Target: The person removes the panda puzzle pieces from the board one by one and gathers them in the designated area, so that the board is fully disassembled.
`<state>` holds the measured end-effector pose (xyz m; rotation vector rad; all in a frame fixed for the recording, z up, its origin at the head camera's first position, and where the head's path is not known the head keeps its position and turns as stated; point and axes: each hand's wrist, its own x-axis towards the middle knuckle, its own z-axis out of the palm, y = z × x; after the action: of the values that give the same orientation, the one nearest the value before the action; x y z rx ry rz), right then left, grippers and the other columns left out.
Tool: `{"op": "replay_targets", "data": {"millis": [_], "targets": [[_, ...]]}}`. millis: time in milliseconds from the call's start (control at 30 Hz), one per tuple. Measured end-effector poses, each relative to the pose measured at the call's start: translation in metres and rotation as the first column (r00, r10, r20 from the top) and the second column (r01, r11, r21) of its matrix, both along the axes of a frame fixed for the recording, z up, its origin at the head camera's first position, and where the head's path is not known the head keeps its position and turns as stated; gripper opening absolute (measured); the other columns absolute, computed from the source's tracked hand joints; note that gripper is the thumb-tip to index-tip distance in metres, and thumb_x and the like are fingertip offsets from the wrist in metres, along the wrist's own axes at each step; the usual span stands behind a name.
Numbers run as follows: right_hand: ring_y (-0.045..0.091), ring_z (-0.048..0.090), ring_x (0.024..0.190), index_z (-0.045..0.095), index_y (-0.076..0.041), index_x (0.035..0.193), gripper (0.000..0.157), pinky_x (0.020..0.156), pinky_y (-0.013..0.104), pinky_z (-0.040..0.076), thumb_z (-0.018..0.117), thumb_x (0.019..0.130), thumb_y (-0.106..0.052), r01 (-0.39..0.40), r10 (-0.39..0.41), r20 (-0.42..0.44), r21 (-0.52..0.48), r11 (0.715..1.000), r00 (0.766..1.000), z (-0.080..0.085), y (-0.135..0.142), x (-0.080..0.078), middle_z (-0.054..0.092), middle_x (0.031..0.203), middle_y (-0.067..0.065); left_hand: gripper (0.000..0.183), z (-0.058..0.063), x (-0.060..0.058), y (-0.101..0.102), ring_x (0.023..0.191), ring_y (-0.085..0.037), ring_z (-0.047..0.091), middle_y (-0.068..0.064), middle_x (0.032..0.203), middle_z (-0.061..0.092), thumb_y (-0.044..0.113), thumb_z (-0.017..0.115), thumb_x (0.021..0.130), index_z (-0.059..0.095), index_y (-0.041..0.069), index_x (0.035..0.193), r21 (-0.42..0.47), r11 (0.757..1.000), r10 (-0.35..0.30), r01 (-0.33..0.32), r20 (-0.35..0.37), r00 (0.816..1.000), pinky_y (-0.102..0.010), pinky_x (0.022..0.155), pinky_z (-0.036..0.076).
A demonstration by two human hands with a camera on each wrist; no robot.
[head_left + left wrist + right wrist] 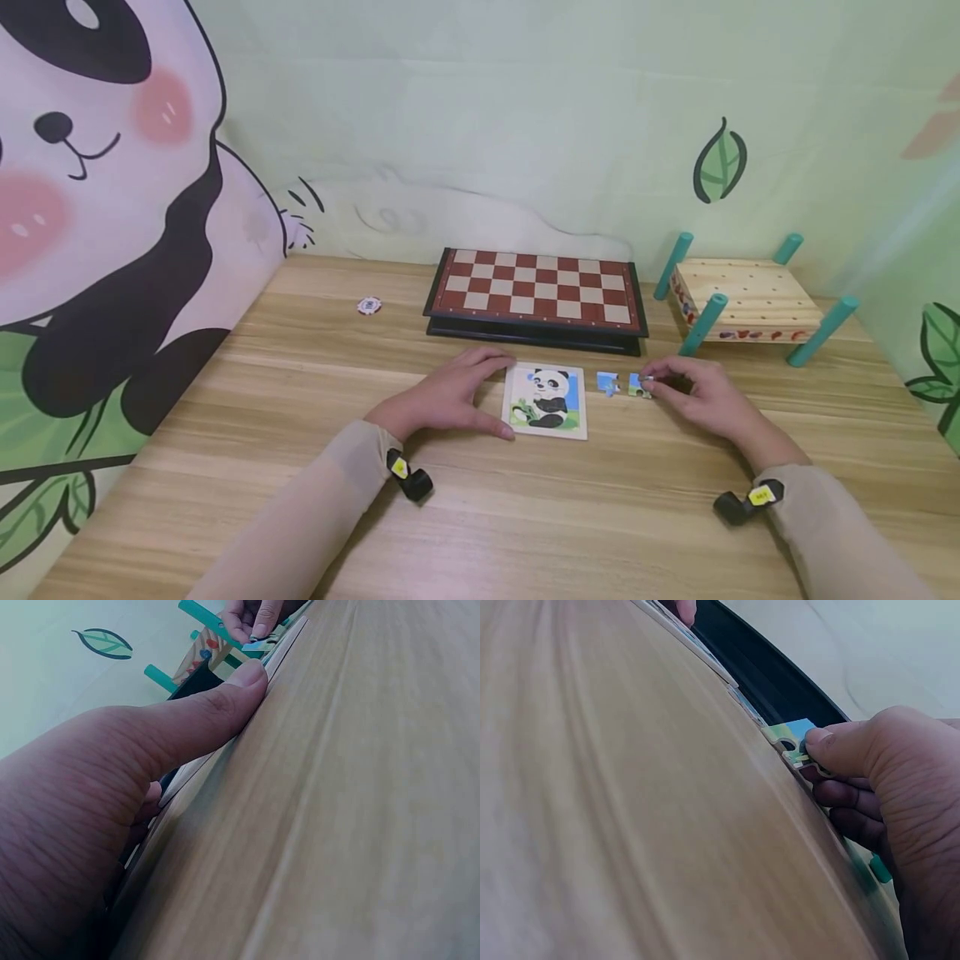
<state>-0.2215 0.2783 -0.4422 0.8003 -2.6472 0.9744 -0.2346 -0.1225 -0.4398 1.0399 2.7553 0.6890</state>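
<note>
Wooden tabletop (525,517), panda puzzle (546,402) between two hands

Just beyond the work stands a checkered game board (536,287), so moves are best kept low and on the near side of it. The left hand (450,402) brackets the puzzle's left edge, thumb at the near corner and fingers at the far one; that light, even brace should stop it sliding, and pressing harder would probably only tilt it. The right hand (697,396), well apart from the left, pinches a small blue-and-green piece (796,727) between thumb and fingers; whether a second piece sits under it, I cannot tell. A grip on the edges, with the picture upward and the knobs free, would suit it best.

The puzzle lies flat, touching the left hand and left of the right one. One loose blue piece (606,383) lies between the puzzle and the right hand's fingertips.
</note>
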Motion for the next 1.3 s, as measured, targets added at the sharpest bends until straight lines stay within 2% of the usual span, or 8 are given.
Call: {"op": "replay_targets", "data": {"millis": [1000, 1300], "targets": [[0.007, 0.064, 0.088, 0.073, -0.015, 0.103, 0.012, 0.08, 0.019, 0.05, 0.074, 0.092, -0.011, -0.014, 0.014, -0.001, -0.017, 1.0, 1.0, 0.0019, -0.0008, -0.0003, 0.072, 0.094, -0.007, 0.112, 0.0029, 0.0013, 0.0005, 0.146, -0.017, 0.029, 0.005, 0.158, 0.033, 0.082, 0.071, 0.066, 0.039, 0.023, 0.155, 0.017, 1.0, -0.005, 0.005, 0.003, 1.0, -0.043, 0.118, 0.028], [0.007, 0.063, 0.088, 0.073, -0.018, 0.105, 0.016, 0.081, 0.021, 0.05, 0.075, 0.091, -0.012, -0.052, 0.052, 0.034, 0.0, 0.999, 0.998, -0.0014, -0.0023, 0.0011, 0.07, 0.094, -0.011, 0.111, 0.0023, 0.0014, 0.0002, 0.145, -0.016, 0.029, 0.005, 0.158, 0.033, 0.082, 0.071, 0.067, 0.039, 0.023, 0.155, 0.015, 1.0, -0.007, 0.007, 0.006, 1.0, -0.042, 0.118, 0.028]]}}
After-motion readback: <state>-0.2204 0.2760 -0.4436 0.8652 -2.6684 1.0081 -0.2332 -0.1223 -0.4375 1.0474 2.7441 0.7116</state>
